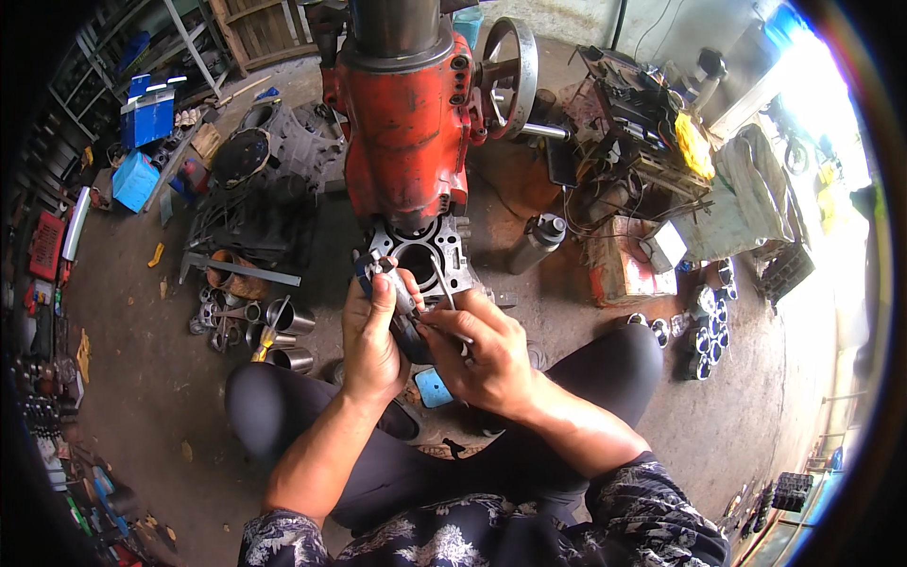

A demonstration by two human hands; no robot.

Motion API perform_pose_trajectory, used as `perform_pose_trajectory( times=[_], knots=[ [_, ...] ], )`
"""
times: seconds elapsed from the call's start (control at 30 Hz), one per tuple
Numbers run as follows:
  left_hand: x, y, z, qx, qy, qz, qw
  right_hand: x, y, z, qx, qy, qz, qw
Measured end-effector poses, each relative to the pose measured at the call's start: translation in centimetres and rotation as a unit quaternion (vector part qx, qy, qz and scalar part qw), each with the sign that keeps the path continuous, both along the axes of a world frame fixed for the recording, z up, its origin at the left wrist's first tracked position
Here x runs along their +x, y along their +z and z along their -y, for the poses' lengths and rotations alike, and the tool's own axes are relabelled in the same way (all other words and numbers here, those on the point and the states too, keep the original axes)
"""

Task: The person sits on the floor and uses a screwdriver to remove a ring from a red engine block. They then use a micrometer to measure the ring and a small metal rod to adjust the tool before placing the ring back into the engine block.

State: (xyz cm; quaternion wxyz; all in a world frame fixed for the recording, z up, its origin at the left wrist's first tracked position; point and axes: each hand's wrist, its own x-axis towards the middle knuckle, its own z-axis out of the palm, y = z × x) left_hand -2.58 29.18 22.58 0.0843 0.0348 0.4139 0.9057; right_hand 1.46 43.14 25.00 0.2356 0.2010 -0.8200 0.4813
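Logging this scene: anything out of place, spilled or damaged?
A small yellow scrap lies loose on the floor at left, with what look like dry leaves scattered nearby; odd because they look like stray litter. No spill or damage is clear.

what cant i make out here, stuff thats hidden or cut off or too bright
All in the head view:
Held part's full shape: covered by the left hand and right hand.
Thin rod's lower end: hidden by the right hand.
Engine block's full outline: blocked by the red machine and both hands.
Red machine's top: cut off by the upper edge.
Bright opening: details lost in glare.
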Motion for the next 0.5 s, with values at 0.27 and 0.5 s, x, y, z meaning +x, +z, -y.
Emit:
perform_pose_trajectory(
  times=[0.27,0.5],
  knots=[
    [-0.2,-1.0,-0.7,-0.187,0.105,-0.029,0.976,0.2,-0.9,1.2,0.112,0.024,-0.01,0.993],
    [-0.5,-0.8,-0.7,-0.142,0.116,0.029,0.983,-0.2,-1.1,1.1,0.074,0.001,-0.078,0.994]
  ],
)
